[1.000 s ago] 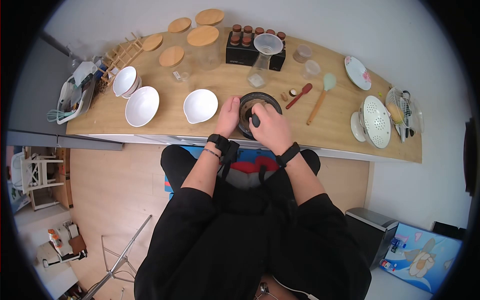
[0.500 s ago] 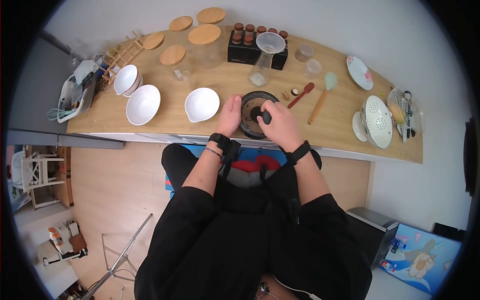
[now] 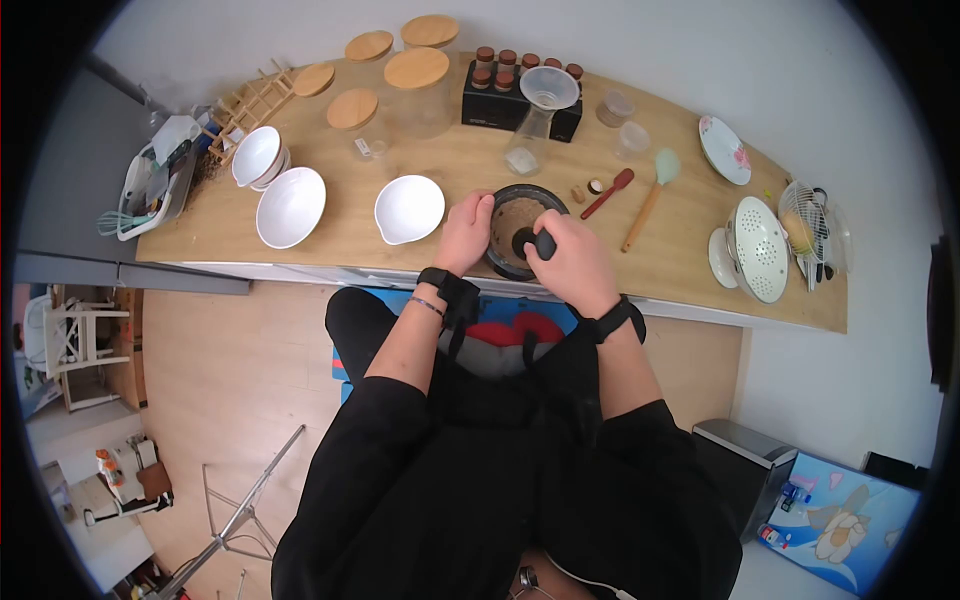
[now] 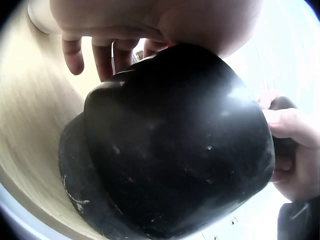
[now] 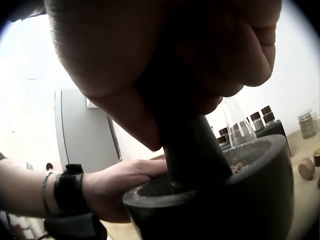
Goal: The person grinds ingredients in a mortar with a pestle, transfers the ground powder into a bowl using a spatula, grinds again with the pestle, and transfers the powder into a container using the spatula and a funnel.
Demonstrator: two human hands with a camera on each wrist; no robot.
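Note:
On the counter's front edge stands a dark mortar [image 3: 499, 262] [image 4: 175, 135] [image 5: 265, 195], brown ground matter inside. My left hand [image 3: 465, 233] [image 4: 150, 20] [image 5: 122, 187] holds its left side, the fingers passing behind it in the left wrist view. My right hand [image 3: 575, 265] [image 4: 297, 150] [image 5: 170, 50] grips a black pestle [image 3: 545, 244] [image 5: 192, 150], which leans inside the mortar's near right part. The pestle's top is mostly hidden by my palm in the right wrist view.
White bowls [image 3: 410, 208] [image 3: 291, 207] stand left. Behind the mortar are a funnel [image 3: 549, 88] on a glass flask [image 3: 526, 150] and a spice-jar rack [image 3: 490, 105]. Rightward lie a red spatula [image 3: 608, 193], a green-headed spatula [image 3: 643, 215] and a white colander [image 3: 760, 248].
The pestle and my right hand have moved rightward and slightly nearer the body within the mortar. My left hand has stayed at the mortar's left side. The head view has shifted slightly.

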